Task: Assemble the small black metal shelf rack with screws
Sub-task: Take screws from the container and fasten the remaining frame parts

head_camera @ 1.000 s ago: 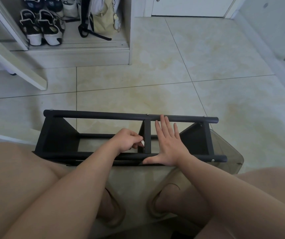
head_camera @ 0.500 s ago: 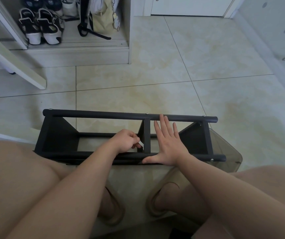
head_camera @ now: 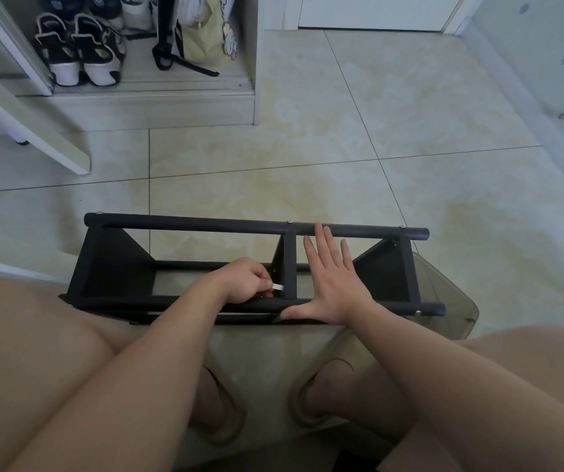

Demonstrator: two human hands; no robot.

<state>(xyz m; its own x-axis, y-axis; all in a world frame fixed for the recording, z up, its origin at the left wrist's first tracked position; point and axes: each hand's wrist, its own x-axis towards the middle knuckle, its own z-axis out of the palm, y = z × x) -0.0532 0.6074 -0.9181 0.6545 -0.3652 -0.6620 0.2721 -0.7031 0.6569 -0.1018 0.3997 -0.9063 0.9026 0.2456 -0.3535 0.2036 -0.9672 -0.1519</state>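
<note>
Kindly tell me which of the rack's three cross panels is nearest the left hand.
The middle panel, just beside the left hand; the left end panel and right end panel stand apart.

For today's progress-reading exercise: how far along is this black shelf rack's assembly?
Done: on the rack, end panels and middle divider stand joined to the rails; screw heads show on the far rail. In hand: the left hand pinches a small silvery tool at the divider while the right hand lies flat on the rack. Left, probably: tightening that joint.
</note>
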